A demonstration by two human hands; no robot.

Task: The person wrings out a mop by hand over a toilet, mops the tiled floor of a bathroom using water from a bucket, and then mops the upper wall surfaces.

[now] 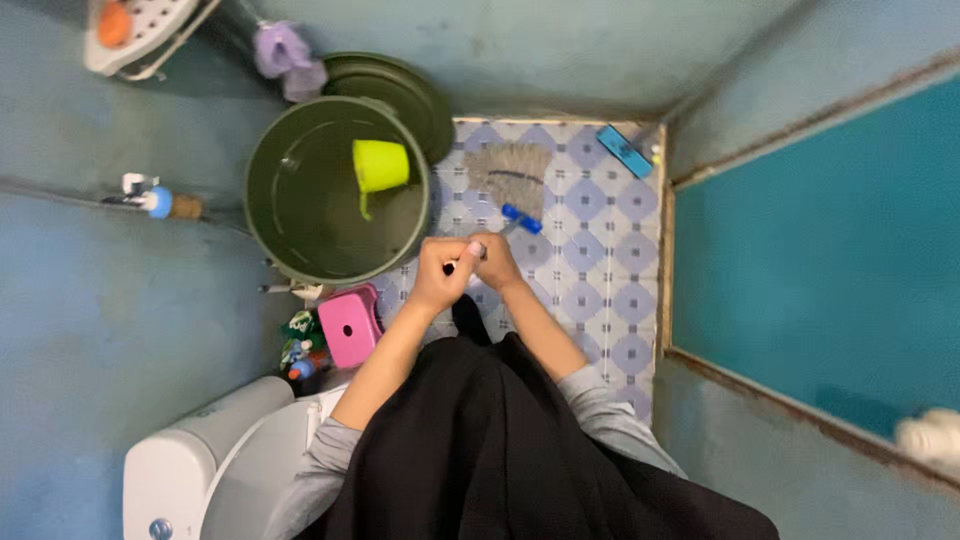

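Both my hands grip a thin mop handle near the middle of the view. My left hand (440,272) wraps the handle lower down, and my right hand (494,260) clasps it just beside. The mop (512,172) has a blue collar and a grey string head spread on the patterned tile floor (600,250) ahead of me. My grey sleeves and black clothing fill the bottom of the frame.
A large dark green bucket (290,200) holding water and a floating yellow-green dipper (380,165) stands at the left, its lid (400,85) behind it. A pink stool (350,325), bottles, a white toilet (200,460), a blue brush (625,150) and a teal door (820,260) surround me.
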